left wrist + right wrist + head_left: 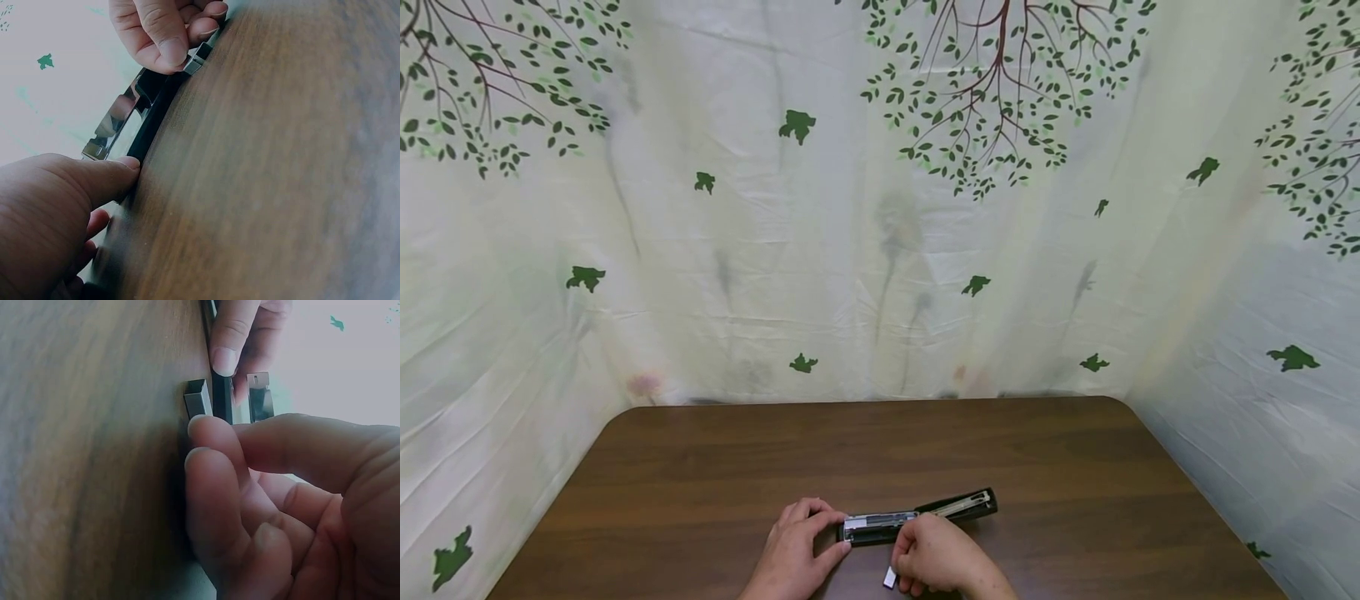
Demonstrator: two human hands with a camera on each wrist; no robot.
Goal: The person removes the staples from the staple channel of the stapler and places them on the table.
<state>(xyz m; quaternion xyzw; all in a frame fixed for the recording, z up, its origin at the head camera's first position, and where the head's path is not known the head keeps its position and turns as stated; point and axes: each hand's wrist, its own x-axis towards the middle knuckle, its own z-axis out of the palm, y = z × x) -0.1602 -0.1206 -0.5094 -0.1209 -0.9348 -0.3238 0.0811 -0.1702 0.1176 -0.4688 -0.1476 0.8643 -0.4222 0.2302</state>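
A black stapler point(880, 534) lies on the table, swung open, its metal staple channel exposed and its top arm point(981, 503) stretching off to the right. With thumb and fingers my left hand point(797, 550) grips the stapler's left end. My right hand point(951, 554) pinches a short silver staple strip point(890, 577) between thumb and fingertips, just in front of the stapler. In the right wrist view the strip point(198, 400) pokes out past the fingertips, beside the stapler's black base and apart from it. The right hand hides part of the stapler's middle in the head view.
The brown wooden table point(715, 467) has rounded far corners. A pale curtain point(850, 250) printed with leafy branches and green birds surrounds its back and sides.
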